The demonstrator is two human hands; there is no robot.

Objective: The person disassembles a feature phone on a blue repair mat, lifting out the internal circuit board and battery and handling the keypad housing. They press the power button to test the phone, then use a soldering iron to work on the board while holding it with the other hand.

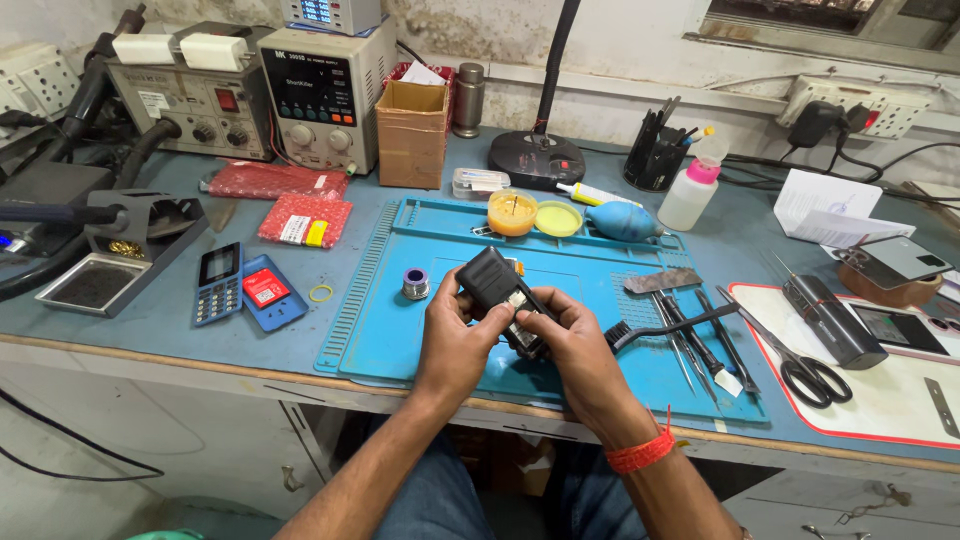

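Note:
Over the blue work mat (580, 270) I hold a small black device (497, 285) with both hands. My left hand (455, 335) grips its left side, thumb pressed against the black casing. My right hand (572, 345) wraps the lower right end, where pale inner parts show between my fingers. A red thread circles my right wrist. The lower part of the device is hidden by my fingers.
A solder reel (415, 284), brush (660, 325), tweezers and scissors (800, 365) lie on the mat. A keypad phone (217, 283) and its blue cover (268, 292) rest to the left. A power supply (320, 95), cardboard box (411, 130), lamp base (537, 158) and squeeze bottle (692, 190) stand behind.

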